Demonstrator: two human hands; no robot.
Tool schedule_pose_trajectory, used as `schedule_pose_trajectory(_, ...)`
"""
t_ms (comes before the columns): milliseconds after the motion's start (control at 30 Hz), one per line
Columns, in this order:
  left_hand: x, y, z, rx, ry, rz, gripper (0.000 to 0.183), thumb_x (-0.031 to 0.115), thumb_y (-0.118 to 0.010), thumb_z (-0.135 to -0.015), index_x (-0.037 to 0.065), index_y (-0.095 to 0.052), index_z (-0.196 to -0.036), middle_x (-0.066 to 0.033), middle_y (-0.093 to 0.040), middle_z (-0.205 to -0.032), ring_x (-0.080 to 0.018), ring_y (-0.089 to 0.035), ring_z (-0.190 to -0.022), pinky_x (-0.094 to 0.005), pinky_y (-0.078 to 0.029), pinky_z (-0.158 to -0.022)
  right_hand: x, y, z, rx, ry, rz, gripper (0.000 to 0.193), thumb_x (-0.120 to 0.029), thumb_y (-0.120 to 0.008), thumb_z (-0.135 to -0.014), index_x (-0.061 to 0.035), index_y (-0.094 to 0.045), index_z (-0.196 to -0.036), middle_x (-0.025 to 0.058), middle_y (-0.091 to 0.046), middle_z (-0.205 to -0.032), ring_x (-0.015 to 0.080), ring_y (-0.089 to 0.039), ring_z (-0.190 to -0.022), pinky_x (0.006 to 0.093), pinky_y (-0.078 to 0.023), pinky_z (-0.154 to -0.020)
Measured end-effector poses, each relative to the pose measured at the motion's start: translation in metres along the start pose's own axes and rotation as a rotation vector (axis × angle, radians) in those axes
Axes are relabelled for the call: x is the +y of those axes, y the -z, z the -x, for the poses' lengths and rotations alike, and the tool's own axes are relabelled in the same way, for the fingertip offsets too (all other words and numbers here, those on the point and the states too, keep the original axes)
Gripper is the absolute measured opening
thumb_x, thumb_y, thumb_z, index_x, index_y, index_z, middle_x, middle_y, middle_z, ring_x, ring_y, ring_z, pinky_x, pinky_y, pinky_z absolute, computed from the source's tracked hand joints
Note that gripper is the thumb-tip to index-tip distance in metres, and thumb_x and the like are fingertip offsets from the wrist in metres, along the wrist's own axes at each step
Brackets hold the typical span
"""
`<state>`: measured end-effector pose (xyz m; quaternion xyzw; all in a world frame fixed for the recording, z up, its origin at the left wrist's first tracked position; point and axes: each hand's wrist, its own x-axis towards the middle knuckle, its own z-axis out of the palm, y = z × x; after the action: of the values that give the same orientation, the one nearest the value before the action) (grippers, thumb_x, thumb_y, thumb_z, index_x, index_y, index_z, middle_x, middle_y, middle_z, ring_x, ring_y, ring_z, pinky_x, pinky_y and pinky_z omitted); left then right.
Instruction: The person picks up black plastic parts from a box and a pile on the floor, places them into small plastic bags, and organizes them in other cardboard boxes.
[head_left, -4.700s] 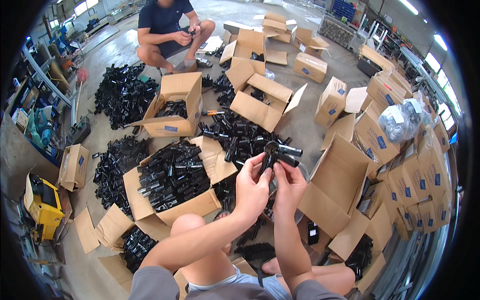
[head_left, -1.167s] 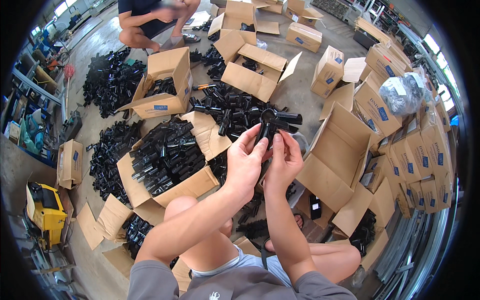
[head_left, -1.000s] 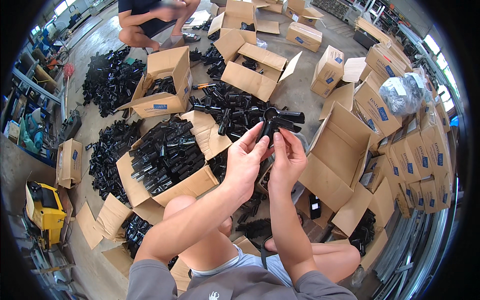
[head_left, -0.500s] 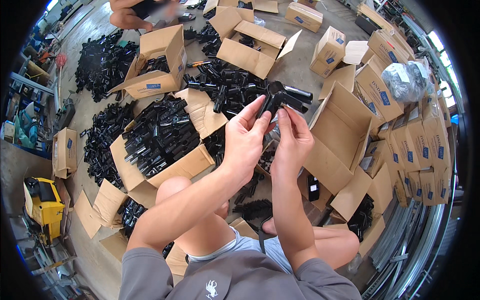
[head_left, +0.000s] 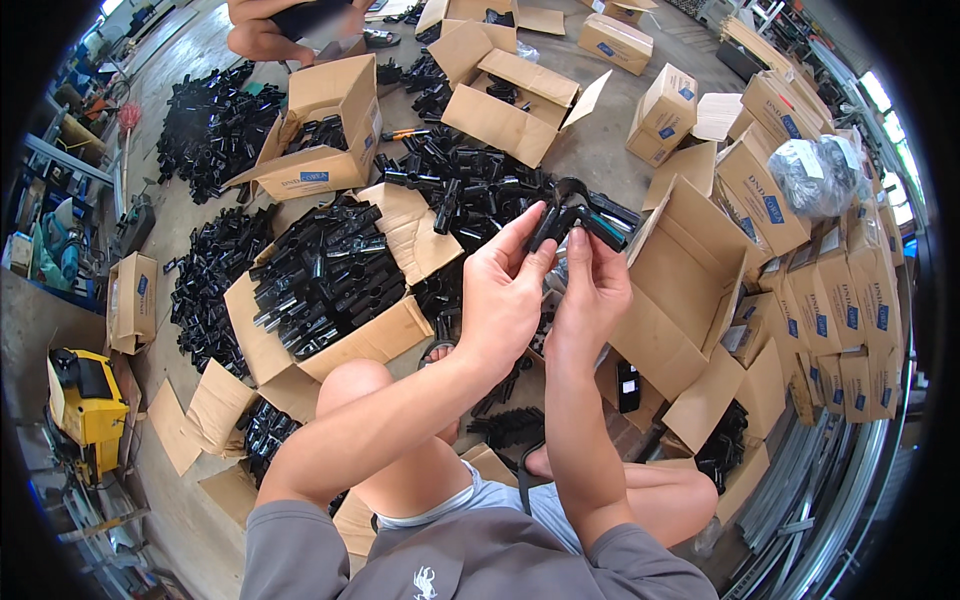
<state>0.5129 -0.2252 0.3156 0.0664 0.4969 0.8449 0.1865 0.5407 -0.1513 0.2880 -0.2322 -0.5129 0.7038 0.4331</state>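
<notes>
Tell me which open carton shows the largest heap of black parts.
The carton left of the left hand, beyond the left knee; other open cartons show visibly smaller heaps.

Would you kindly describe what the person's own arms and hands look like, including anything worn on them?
The left hand and right hand are ungloved, and no watch or bracelet shows. The forearms are uncovered; above them are short, loose grey sleeves, matching the grey shirt.
</notes>
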Motion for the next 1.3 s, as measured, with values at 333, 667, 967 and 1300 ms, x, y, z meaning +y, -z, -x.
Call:
schedule_pose_trajectory(333, -0.003, 0.002, -0.001, -0.008, -0.073, -0.09, 0.045, 0.0, -0.058, -0.103, -0.003, -0.051, -0.147, -0.0117, -0.067, -0.133, -0.0141, -0.065, -0.115, -0.0298, -0.053, -0.101, -0.002, -0.004, 0.005, 0.016, 0.093, 0.22, 0.018, -0.009, -0.071, -0.098, 0.0051, -0.073, -0.108, 0.008, -0.074, -0.1, 0.011, -0.068, -0.089, 0.026, -0.052, -0.08)
schedule_pose_trajectory(667, 0.0, 0.003, 0.004, 0.003, -0.073, -0.244, 0.045, -0.003, -0.056, -0.102, -0.006, -0.052, -0.146, -0.0127, -0.065, -0.135, -0.0142, -0.062, -0.119, -0.0287, -0.05, -0.103, 0.01, 0.002, -0.001, -0.103, 0.16, 0.486, 0.033, -0.024, -0.058, -0.105, 0.0066, -0.069, -0.111, 0.022, -0.073, -0.103, 0.0296, -0.071, -0.094, 0.0395, -0.053, -0.082)
schedule_pose_trajectory(967, 0.002, -0.008, 0.005, -0.006, -0.024, -0.17, 0.044, -0.002, -0.059, -0.101, -0.006, -0.054, -0.144, -0.0143, -0.071, -0.126, -0.0135, -0.065, -0.113, -0.0276, -0.05, -0.098, 0.019, 0.01, -0.01, -0.019, 0.191, 0.446, 0.029, -0.027, -0.066, -0.101, 0.0005, -0.071, -0.104, 0.0103, -0.074, -0.092, 0.0196, -0.069, -0.08, 0.0346, -0.052, -0.07)
schedule_pose_trajectory(1300, 0.001, -0.012, 0.01, -0.015, -0.058, -0.306, 0.044, -0.006, -0.054, -0.101, -0.005, -0.053, -0.145, -0.0123, -0.068, -0.128, -0.0127, -0.064, -0.113, -0.0274, -0.051, -0.098, 0.005, 0.004, 0.002, 0.071, -0.112, -0.089, 0.013, -0.006, -0.068, -0.099, -0.0003, -0.07, -0.111, 0.0053, -0.073, -0.107, 0.0111, -0.066, -0.094, 0.0261, -0.052, -0.083)
